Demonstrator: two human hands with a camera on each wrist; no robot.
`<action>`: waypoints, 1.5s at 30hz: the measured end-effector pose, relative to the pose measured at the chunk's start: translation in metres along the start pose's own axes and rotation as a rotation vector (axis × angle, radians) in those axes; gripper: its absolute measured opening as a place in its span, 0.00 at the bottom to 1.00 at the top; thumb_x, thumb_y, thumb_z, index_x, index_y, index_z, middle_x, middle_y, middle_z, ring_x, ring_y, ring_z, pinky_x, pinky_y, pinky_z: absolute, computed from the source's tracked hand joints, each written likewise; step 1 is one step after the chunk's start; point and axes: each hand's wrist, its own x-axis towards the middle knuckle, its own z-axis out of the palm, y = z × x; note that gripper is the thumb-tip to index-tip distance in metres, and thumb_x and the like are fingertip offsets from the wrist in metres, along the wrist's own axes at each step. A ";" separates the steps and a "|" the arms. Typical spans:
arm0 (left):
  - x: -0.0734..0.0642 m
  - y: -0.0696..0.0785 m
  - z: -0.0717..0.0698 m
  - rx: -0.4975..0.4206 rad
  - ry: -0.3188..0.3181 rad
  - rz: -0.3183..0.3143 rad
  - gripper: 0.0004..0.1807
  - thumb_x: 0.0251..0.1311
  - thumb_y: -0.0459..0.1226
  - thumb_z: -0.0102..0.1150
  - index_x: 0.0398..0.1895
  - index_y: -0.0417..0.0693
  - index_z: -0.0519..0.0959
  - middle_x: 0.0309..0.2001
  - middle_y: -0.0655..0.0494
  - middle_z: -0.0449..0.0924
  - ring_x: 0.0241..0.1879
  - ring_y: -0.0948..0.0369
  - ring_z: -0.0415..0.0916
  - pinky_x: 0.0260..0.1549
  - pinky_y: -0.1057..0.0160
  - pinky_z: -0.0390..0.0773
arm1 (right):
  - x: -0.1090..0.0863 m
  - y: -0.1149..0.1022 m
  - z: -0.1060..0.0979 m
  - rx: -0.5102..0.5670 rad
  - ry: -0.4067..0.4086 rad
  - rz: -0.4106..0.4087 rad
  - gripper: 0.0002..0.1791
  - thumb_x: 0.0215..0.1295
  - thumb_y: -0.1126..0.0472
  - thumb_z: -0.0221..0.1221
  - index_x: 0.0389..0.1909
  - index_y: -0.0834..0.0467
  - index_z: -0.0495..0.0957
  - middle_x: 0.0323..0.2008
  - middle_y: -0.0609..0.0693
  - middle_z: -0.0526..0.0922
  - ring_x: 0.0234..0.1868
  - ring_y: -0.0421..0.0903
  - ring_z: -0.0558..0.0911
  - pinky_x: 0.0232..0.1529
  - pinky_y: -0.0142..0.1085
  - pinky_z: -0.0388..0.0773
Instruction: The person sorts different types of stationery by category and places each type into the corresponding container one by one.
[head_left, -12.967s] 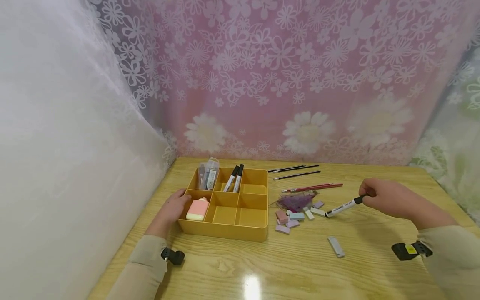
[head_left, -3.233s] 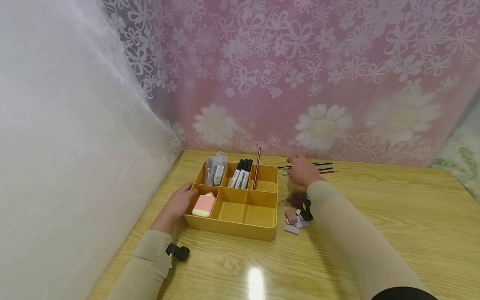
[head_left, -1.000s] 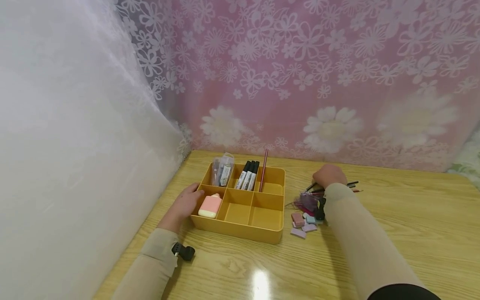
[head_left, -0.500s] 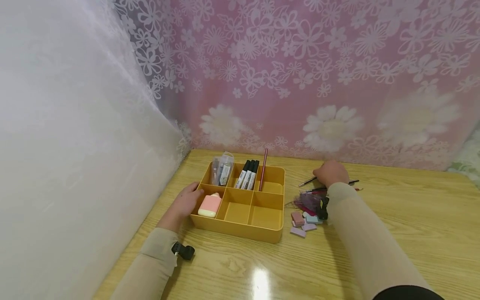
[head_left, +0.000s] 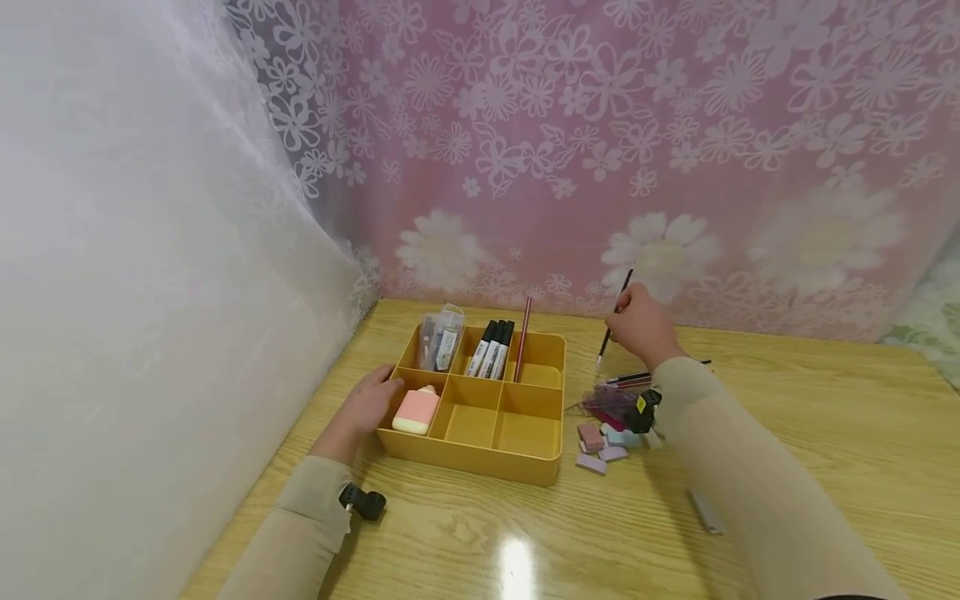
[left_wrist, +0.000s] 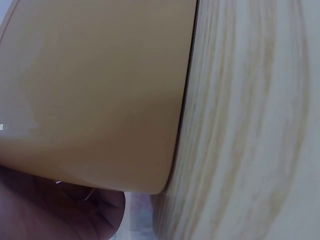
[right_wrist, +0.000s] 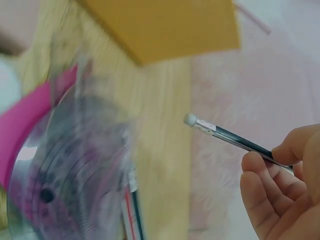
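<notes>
My right hand (head_left: 647, 325) pinches a black pencil (head_left: 606, 342) above the table, right of the yellow compartment box (head_left: 480, 463). The right wrist view shows the pencil's white eraser end (right_wrist: 190, 119) pointing away from the fingers. My left hand (head_left: 367, 404) grips the box's left wall, its thumb over the rim; the left wrist view shows curled fingers (left_wrist: 107, 212) at the wall. The back compartments hold a clear plastic case (head_left: 442, 340), several black-capped markers (head_left: 491, 350) and an upright red pencil (head_left: 524, 337). A pink and cream bottle (head_left: 416, 410) lies in the front left one.
Right of the box lie a purple clear protractor set (head_left: 609, 402), several pencils (head_left: 630, 380) and several pastel erasers (head_left: 592, 463). A grey-white block (head_left: 705, 512) lies partly under the right forearm. A flowered curtain (head_left: 525, 167) hangs behind the table, a white sheet at left.
Over the last second my right hand has lifted the black pencil off the table and tilted it steeply. Earlier, a third marker and the red pencil came into the box. The left hand stays put.
</notes>
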 end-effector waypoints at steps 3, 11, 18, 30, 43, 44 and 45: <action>0.000 0.000 -0.001 -0.002 0.002 -0.005 0.27 0.79 0.44 0.38 0.76 0.46 0.63 0.72 0.42 0.65 0.69 0.43 0.63 0.68 0.39 0.61 | -0.003 -0.017 -0.003 0.049 -0.015 0.010 0.20 0.72 0.59 0.54 0.58 0.62 0.61 0.41 0.59 0.78 0.37 0.56 0.85 0.33 0.46 0.80; 0.000 -0.001 -0.002 -0.012 -0.009 -0.011 0.27 0.80 0.44 0.37 0.76 0.46 0.62 0.72 0.42 0.64 0.70 0.42 0.62 0.68 0.38 0.60 | -0.008 -0.048 -0.007 0.203 -0.063 -0.023 0.38 0.71 0.60 0.58 0.76 0.61 0.51 0.46 0.61 0.81 0.34 0.52 0.85 0.43 0.50 0.84; 0.000 -0.002 -0.002 -0.011 -0.005 -0.005 0.27 0.80 0.44 0.37 0.76 0.45 0.62 0.72 0.40 0.64 0.70 0.42 0.62 0.68 0.38 0.60 | -0.012 -0.068 0.005 0.234 -0.173 -0.063 0.23 0.71 0.61 0.56 0.63 0.63 0.63 0.44 0.62 0.82 0.34 0.53 0.86 0.40 0.46 0.85; -0.003 -0.004 0.001 -0.028 0.001 -0.012 0.28 0.79 0.45 0.38 0.77 0.46 0.62 0.72 0.41 0.64 0.70 0.41 0.61 0.68 0.38 0.59 | -0.019 -0.086 0.037 0.195 -0.273 -0.060 0.31 0.69 0.64 0.55 0.70 0.66 0.59 0.34 0.59 0.85 0.36 0.61 0.85 0.35 0.44 0.84; -0.003 0.000 0.002 -0.025 0.008 -0.003 0.27 0.80 0.44 0.38 0.77 0.45 0.62 0.72 0.41 0.64 0.70 0.42 0.62 0.68 0.38 0.59 | -0.024 -0.079 0.033 0.175 -0.247 -0.061 0.27 0.69 0.63 0.53 0.68 0.60 0.64 0.44 0.63 0.82 0.41 0.61 0.84 0.41 0.50 0.83; -0.003 0.000 0.001 -0.023 0.007 0.000 0.27 0.80 0.44 0.37 0.77 0.45 0.62 0.72 0.41 0.64 0.70 0.42 0.62 0.68 0.38 0.59 | -0.024 -0.076 0.030 0.158 -0.244 -0.070 0.26 0.70 0.63 0.53 0.67 0.61 0.65 0.45 0.62 0.82 0.42 0.61 0.84 0.41 0.49 0.83; -0.002 0.000 0.001 -0.020 0.007 0.000 0.27 0.80 0.44 0.37 0.77 0.45 0.63 0.72 0.41 0.65 0.70 0.42 0.62 0.68 0.38 0.59 | -0.023 -0.073 0.027 0.133 -0.240 -0.082 0.24 0.70 0.62 0.52 0.66 0.61 0.67 0.46 0.62 0.81 0.41 0.59 0.84 0.40 0.48 0.82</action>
